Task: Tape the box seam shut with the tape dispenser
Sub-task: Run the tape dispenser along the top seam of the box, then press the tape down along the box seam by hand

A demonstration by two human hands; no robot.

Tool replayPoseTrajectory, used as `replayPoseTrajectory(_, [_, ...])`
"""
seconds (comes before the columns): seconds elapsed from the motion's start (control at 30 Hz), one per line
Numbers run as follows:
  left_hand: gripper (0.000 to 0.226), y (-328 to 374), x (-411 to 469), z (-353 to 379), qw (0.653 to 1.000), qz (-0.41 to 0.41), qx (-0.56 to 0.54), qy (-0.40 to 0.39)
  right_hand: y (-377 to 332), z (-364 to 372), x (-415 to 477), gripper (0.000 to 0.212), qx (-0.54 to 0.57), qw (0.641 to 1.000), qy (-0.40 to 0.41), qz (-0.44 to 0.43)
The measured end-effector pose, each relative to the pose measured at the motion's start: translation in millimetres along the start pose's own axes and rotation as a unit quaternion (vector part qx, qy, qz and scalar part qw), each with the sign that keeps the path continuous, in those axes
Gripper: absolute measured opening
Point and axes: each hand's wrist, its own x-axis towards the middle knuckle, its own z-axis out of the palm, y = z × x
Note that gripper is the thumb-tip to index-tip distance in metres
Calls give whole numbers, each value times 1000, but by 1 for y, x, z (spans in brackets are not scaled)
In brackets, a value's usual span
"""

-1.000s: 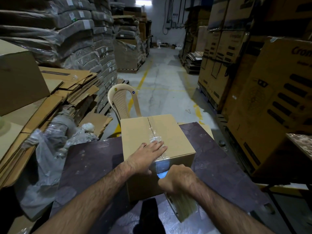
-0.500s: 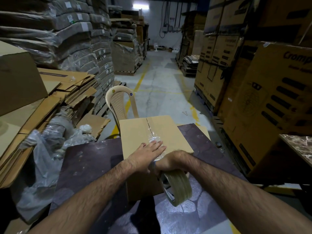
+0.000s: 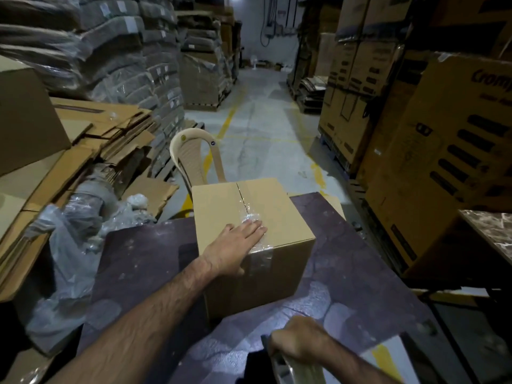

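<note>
A brown cardboard box (image 3: 277, 206) stands on the dark table (image 3: 360, 273). Clear tape (image 3: 259, 246) runs along the near half of its top seam and down over the front edge onto the front face. The far half of the seam shows as a bare slit. My left hand (image 3: 235, 245) lies flat on the box top, fingers spread over the taped seam near the front edge. My right hand (image 3: 299, 342) is low at the near edge of the table, away from the box, closed around the roll of clear tape (image 3: 302, 370), which is partly cut off by the frame's bottom.
A beige plastic chair (image 3: 194, 159) stands just behind the box. Flattened cartons and crumpled plastic wrap (image 3: 69, 231) pile up at the left. Tall stacked printed cartons (image 3: 443, 148) line the right. An aisle of concrete floor with yellow lines (image 3: 257, 128) runs ahead.
My right hand has pulled the tape roll down and back from the box's front face to the table's near edge. My left hand stays pressed on the taped seam.
</note>
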Motion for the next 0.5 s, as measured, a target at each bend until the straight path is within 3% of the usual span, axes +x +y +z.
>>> replayPoseTrajectory(0.2, [111,0,0,-2,1000,-4,9,-13,15,-15,5,24,6,996,90,-5])
replayPoseTrajectory(0.37, [114,1,-1,-6,1000,-8,5,-27,41,-22,11,46,20,982,189,22])
replayPoseTrajectory(0.5, [115,14,-2,-17,999,-30,-21,-26,66,-34,16,47,31,957,289,21])
